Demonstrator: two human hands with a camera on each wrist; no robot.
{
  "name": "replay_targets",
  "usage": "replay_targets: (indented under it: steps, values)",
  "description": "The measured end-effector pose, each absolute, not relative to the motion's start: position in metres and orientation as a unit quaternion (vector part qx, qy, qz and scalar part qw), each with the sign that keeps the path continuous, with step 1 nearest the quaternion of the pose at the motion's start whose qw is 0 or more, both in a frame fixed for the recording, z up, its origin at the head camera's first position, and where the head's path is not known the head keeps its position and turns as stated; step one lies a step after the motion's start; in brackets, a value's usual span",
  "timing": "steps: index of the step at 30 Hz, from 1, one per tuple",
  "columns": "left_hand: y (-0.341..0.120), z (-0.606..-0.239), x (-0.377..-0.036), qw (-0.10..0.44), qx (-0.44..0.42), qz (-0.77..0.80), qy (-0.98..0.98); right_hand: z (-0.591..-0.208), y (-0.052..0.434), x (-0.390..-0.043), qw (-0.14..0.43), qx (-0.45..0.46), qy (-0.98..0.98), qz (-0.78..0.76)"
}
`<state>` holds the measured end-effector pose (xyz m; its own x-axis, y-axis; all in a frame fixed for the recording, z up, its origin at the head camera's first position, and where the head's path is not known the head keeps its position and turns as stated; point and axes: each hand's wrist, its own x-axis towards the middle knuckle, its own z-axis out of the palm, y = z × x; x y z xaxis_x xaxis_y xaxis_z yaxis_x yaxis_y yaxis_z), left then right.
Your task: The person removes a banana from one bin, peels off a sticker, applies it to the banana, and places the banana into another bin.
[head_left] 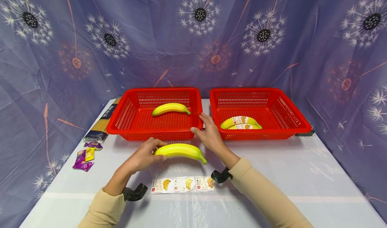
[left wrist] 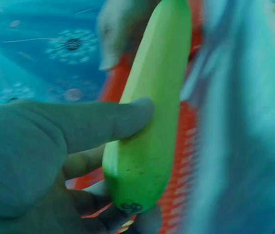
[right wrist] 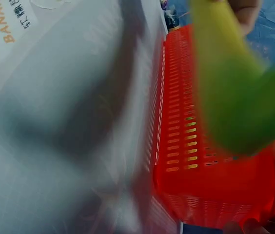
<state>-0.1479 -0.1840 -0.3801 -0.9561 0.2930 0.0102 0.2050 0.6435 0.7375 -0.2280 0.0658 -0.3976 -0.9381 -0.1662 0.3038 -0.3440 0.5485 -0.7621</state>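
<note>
A yellow banana [head_left: 181, 150] with a green-tipped end is held by my left hand [head_left: 148, 154], its thumb pressed on the near side and fingers behind. The left wrist view shows the thumb across the banana [left wrist: 147, 126] close to its green end. The stem points right, in front of the left red basket [head_left: 155, 135]. My right hand [head_left: 208, 134] grips that basket at its right front corner, thumb over the rim and fingers on the outer side. Blurred, the banana's stem [right wrist: 235, 102] crosses the right wrist view.
Another banana [head_left: 170, 109] lies inside the left basket. The right red basket [head_left: 260, 134] contains bananas [head_left: 240, 121] with labels round them. A strip of banana labels [head_left: 183, 185] lies in front. Wrapped sweets [head_left: 83, 165] and a brown-and-black package [head_left: 102, 125] sit at the left.
</note>
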Motion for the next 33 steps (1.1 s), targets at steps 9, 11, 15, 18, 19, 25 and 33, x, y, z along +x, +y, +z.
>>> replay_targets:
  steps: [9, 11, 15, 18, 19, 25, 33]
  values:
    - [-0.142, -0.423, -0.158, 0.027, 0.111, 0.405, 0.907, -0.396, 0.065, -0.227, 0.082, 0.135, -0.878, 0.452]
    - [-0.135, -0.426, -0.159, 0.016, 0.111, 0.403, 0.908, -0.395, 0.065, -0.227, 0.078, 0.131, -0.879, 0.451]
    - [-0.124, -0.431, -0.162, 0.005, 0.117, 0.4, 0.909, -0.395, 0.064, -0.227, 0.074, 0.128, -0.883, 0.446]
    - [-0.118, -0.434, -0.163, -0.002, 0.125, 0.396, 0.91, -0.396, 0.064, -0.227, 0.074, 0.129, -0.883, 0.445]
    - [-0.116, -0.434, -0.163, -0.003, 0.126, 0.396, 0.91, -0.396, 0.064, -0.227, 0.074, 0.129, -0.883, 0.445]
    - [-0.105, -0.437, -0.162, -0.016, 0.138, 0.389, 0.911, -0.397, 0.065, -0.227, 0.077, 0.127, -0.883, 0.445]
    - [-0.097, -0.44, -0.159, -0.019, 0.141, 0.387, 0.911, -0.399, 0.065, -0.226, 0.083, 0.134, -0.88, 0.448]
